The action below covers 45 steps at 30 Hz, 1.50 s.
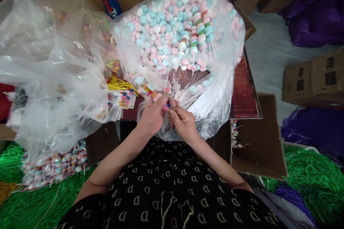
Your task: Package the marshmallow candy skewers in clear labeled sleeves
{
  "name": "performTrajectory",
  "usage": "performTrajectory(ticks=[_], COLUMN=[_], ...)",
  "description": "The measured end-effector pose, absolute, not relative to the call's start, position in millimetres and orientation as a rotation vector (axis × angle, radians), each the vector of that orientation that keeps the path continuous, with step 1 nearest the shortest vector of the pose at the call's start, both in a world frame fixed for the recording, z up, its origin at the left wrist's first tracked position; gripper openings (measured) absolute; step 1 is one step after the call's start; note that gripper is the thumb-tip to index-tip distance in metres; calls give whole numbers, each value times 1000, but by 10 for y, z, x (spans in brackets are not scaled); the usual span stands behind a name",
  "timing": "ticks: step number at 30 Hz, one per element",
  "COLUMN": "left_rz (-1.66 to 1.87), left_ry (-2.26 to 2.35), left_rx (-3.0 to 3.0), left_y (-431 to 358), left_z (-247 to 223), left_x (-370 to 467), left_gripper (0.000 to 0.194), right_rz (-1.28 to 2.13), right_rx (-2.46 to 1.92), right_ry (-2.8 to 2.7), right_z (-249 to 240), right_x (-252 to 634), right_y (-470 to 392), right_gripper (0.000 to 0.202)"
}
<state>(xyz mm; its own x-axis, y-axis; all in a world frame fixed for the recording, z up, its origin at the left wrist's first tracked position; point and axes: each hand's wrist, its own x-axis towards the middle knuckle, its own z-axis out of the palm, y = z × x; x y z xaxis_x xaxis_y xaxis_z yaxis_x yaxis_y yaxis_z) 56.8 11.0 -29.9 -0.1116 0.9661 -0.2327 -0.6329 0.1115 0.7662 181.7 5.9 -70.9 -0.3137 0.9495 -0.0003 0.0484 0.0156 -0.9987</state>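
Observation:
My left hand (152, 116) is closed around a wrapped marshmallow skewer (147, 88), which points up and left and shows colourful pieces inside clear film. A small pink and blue piece (166, 107) shows between my hands at its near end. The fingers of my right hand (184, 121) pinch right beside that piece; what exactly they grip is hidden. Beyond my hands lies a big clear bag (161, 25) of pink, blue and white marshmallows, with several finished skewers (200, 30) on top. White sticks (206, 102) lie bundled in plastic at the right.
Yellow twist ties (119, 84) and printed cards (123, 98) lie left of my hands, next to large clear plastic bags (53, 61). The dark red table (245, 93) ends at the right, above an open cardboard box (259, 139). Green tinsel (317, 182) is on the floor.

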Motion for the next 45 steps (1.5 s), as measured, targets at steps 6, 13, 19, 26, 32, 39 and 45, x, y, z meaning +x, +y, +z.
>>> performTrajectory(ticks=[6, 13, 19, 26, 32, 39, 45], left_rz=[1461, 1298, 1315, 1093, 927, 985, 1417], left_ry=[934, 1034, 1178, 1573, 1529, 1476, 1107], left_rx=[574, 779, 904, 1561, 1865, 1569, 875], left_y=[144, 62, 56, 42, 31, -8, 105], left_z=[-337, -460, -550, -441, -386, -303, -294], left_x=[498, 494, 371, 240, 213, 207, 209], left_gripper=[25, 41, 33, 36, 43, 38, 42], right_rz=[1587, 1490, 1356, 1256, 1177, 1164, 1171], right_rx=[-1034, -1029, -1003, -1058, -1054, -1025, -1002], right_ry=[-1454, -1430, -1461, -1604, -1653, -1642, -1651], right_z=[-684, -658, -713, -668, -642, -647, -694], right_x=[1835, 1812, 1844, 1911, 1902, 1878, 1884], right_y=[65, 34, 26, 49, 86, 71, 32], right_gripper=[35, 42, 32, 33, 29, 29, 34])
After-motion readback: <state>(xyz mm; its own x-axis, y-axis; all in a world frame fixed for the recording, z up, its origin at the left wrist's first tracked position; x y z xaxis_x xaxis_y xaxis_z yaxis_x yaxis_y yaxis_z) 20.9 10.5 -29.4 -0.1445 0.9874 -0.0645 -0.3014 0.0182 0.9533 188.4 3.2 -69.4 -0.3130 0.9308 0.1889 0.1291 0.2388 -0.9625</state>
